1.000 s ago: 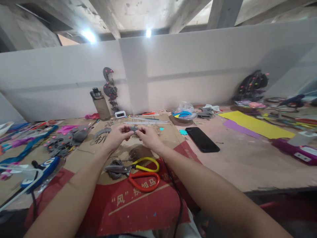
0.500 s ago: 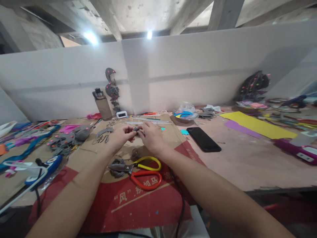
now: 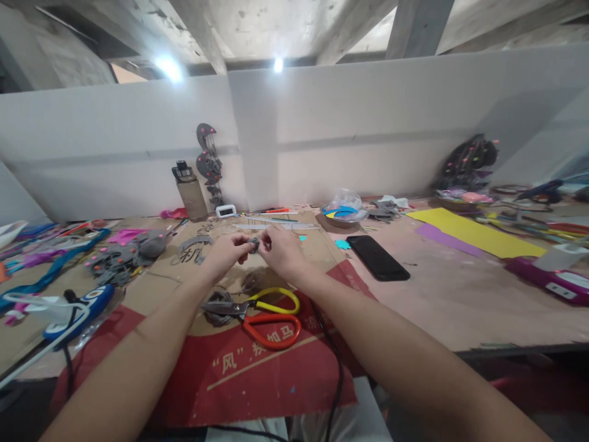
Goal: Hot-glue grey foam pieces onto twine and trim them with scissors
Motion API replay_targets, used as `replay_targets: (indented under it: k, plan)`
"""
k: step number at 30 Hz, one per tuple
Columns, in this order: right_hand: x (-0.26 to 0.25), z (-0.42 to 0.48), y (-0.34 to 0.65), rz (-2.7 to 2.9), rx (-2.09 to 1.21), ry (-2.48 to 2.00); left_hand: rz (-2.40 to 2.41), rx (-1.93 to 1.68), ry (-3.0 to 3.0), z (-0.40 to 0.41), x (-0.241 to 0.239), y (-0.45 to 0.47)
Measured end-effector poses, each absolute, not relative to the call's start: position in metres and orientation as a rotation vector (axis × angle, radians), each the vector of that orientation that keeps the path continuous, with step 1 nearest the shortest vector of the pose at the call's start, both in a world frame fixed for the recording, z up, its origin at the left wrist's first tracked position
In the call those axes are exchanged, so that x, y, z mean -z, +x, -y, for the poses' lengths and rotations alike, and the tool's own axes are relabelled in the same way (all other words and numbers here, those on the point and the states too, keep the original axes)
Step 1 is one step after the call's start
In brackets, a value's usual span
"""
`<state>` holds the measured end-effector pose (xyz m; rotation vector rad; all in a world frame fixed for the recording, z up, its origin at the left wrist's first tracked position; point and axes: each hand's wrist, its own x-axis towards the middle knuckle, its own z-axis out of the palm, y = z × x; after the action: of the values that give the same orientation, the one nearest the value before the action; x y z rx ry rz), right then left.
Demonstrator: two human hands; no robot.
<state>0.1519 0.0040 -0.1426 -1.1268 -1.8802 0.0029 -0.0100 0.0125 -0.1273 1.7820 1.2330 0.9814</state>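
Between my two hands, above the cardboard [image 3: 156, 288], is a small dark grey piece [image 3: 254, 245], too small to name. My left hand [image 3: 235, 248] pinches it from the left with thumb and fingertips. From the other side my right hand [image 3: 277, 248] has its fingertips closed at the same piece. Closer to me lie scissors [image 3: 243, 310] with one yellow and one red handle, blades apart and pointing left. Their blades rest over a coil of grey cord [image 3: 219, 307]. A curved grey piece [image 3: 196, 250] lies left of my hands.
A black phone [image 3: 378, 258] lies to the right, near yellow sheet [image 3: 478, 233]. A bottle [image 3: 191, 193] stands against the wall. At left are grey pieces with pink dots [image 3: 124, 255] and a blue glue-gun-like tool [image 3: 80, 313]; a purple one [image 3: 547, 279] is at right.
Both hands stay in nearly the same place with the grey piece between them. The fingers of my right hand have shifted slightly, and the piece looks turned. The view has moved a little.
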Motion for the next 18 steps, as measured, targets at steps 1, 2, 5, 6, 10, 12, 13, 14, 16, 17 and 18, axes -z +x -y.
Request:
replay_targets:
  k: [1,2,5,6,10,12,13,14,16,17,18]
  plan:
    - [0.143,-0.005,0.152,1.850,-0.058,-1.124,-1.238,-0.987,1.768,-0.014,0.128,-0.011]
    - [0.143,-0.006,0.152,1.819,-0.123,-1.123,-1.246,-0.988,1.757,-0.014,0.128,-0.012]
    - [0.143,-0.011,0.152,1.701,-0.414,-1.122,-1.305,-0.897,1.762,-0.016,0.129,-0.017]
    - [0.143,-0.013,0.152,1.654,-0.552,-1.110,-1.334,-0.817,1.777,-0.016,0.130,-0.019]
    - [0.146,-0.017,0.150,1.444,-1.121,-0.974,-1.408,-0.560,1.946,-0.021,0.137,-0.027]
    - [0.147,-0.018,0.149,1.366,-1.274,-0.909,-1.399,-0.688,2.095,-0.023,0.139,-0.031]
    - [0.147,-0.018,0.148,1.341,-1.313,-0.887,-1.401,-0.791,2.146,-0.024,0.138,-0.031]
    - [0.147,-0.017,0.148,1.324,-1.334,-0.871,-1.409,-0.893,2.172,-0.025,0.137,-0.031]
    - [0.148,-0.017,0.147,1.303,-1.338,-0.858,-1.437,-1.048,2.154,-0.023,0.132,-0.029]
    - [0.148,-0.017,0.147,1.303,-1.326,-0.861,-1.431,-1.105,2.111,-0.022,0.129,-0.027]
    - [0.148,-0.017,0.147,1.309,-1.310,-0.866,-1.400,-1.153,2.052,-0.019,0.126,-0.024]
